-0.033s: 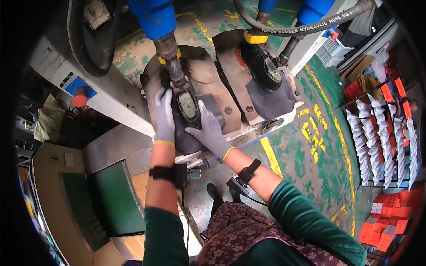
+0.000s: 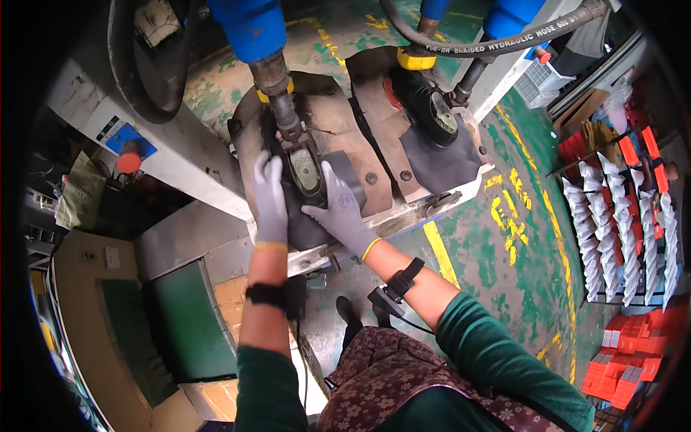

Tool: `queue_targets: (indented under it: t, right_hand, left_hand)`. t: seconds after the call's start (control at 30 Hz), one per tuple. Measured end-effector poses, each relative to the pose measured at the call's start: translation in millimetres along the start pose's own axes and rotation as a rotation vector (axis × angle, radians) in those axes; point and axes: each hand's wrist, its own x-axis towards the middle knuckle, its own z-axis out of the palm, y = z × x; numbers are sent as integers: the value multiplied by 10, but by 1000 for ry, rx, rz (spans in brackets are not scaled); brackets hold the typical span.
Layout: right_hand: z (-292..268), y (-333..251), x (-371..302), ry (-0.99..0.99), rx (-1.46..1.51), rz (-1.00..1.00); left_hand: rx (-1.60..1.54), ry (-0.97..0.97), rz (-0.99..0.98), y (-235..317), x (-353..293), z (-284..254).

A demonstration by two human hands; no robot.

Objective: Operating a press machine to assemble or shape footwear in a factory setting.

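A black shoe with a pale last in its opening sits on the left pad of a press, toe toward me. A threaded press rod comes down at its heel end. My left hand, in a pale grey glove, lies along the shoe's left side, fingers stretched out and a little apart. My right hand, gloved too, rests at the right side of the toe, index finger and thumb spread. A dark sheet lies beside the shoe, partly behind my right hand.
A second black shoe stands under the press on the right pad. Blue cylinders and a black hose hang above. A white frame post with a red button is at left. Racked white-wrapped items and red boxes stand at right.
My left hand and wrist have shifted slightly toward me along the shoe's left side. My right hand and both shoes look unmoved.
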Motion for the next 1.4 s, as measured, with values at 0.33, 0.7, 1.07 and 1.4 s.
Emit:
queue_targets:
  t: [0.33,0.7,1.07,1.4]
  right_hand:
    - [221,-199,308,3,11,12]
    - [134,-232,333,-51,-78,-35]
    - [-1224,682,-2481,-800,-151,-133]
    - [-1944,2247,-4552,-1532,-582,-287]
  left_hand:
    - [-145,-201,-90,45,-398,-99]
    - [-223,-308,-64,22,-370,-299]
    - [876,306,-255,-1205,-3858,-2453]
    - [715,10,-960,-2006,-5971,-2901]
